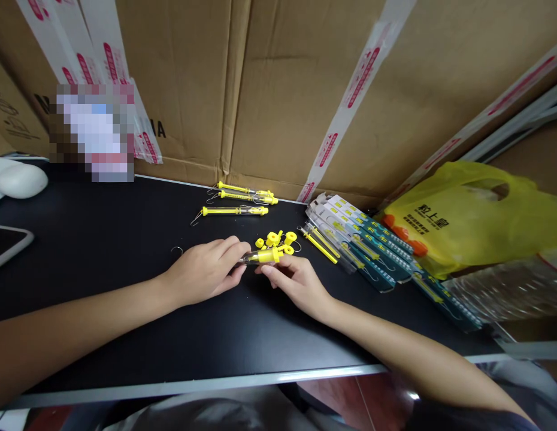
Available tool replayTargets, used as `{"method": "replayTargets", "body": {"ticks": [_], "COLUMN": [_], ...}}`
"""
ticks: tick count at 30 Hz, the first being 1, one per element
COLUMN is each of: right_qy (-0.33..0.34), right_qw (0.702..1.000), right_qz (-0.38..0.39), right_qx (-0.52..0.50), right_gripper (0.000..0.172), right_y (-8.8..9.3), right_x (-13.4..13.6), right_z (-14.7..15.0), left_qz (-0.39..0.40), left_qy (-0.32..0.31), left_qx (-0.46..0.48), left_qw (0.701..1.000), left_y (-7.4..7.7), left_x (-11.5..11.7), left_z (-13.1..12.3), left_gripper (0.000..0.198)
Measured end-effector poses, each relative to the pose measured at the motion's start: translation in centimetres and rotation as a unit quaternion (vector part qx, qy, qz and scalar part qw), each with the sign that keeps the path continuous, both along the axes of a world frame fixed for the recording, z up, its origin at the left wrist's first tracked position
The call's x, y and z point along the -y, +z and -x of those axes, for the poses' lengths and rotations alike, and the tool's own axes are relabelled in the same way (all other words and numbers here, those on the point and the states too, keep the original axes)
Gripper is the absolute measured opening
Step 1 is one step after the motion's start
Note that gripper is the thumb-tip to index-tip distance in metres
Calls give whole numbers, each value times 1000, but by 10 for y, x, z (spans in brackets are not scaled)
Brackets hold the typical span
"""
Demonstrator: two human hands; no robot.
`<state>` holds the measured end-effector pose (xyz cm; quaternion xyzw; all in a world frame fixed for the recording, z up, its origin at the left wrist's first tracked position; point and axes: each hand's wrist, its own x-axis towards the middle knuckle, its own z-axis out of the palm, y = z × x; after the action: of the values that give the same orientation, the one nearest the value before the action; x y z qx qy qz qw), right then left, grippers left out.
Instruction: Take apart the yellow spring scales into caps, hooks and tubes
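My left hand (213, 269) is closed round the clear tube of a yellow spring scale (261, 257), held level just above the table; a thin wire hook shows at the far side of this hand. The fingers of my right hand (300, 284) are bent in at the scale's yellow cap end, with thumb and forefinger gripping there; part of the contact is hidden. Right behind the scale lies a small heap of loose yellow caps (275, 238). Three assembled spring scales (236, 211) with hooks lie farther back. Thin yellow rods (320, 244) rest to the right.
Several printed spring scale boxes (372, 251) are stacked at the right, beside a yellow plastic bag (480, 221) and clear plastic tubes or wrapping (507, 287). Large cardboard boxes (287, 90) wall the back of the black table (170, 341). A phone (8, 245) and a white rounded object (22, 181) lie at left.
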<state>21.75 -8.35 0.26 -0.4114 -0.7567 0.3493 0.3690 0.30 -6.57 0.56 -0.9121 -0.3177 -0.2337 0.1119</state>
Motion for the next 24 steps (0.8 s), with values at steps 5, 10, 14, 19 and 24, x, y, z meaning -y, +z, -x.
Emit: {"method": "replayTargets", "body": {"ticks": [5,10,14,19,24], "right_qy": [1,12,38,50,69], "right_qw": [929,847,828,813,824], "right_qz": [-326,-454,-472,-484,-459], "right_qx": [175,276,300,320,325], "right_gripper": [16,17,15,16,19], "right_y": [-5,-2,2,2,2], "right_x": [-1,0,0,0,-1], "right_z": [-6,-5,-5,-5,-6], "left_qz": [-27,-43,-57,-65,-33], "left_qy": [-25,-52,-55,-26,0], "left_qx": [15,0,-7,-49,-97], "left_qw": [999,998,997,996,995], "left_y": [1,0,-2,-5,-6], "left_x": [5,9,9,8,6], "left_z": [-2,-3,-3,-1,1], "left_gripper": [31,34,33,34,35]}}
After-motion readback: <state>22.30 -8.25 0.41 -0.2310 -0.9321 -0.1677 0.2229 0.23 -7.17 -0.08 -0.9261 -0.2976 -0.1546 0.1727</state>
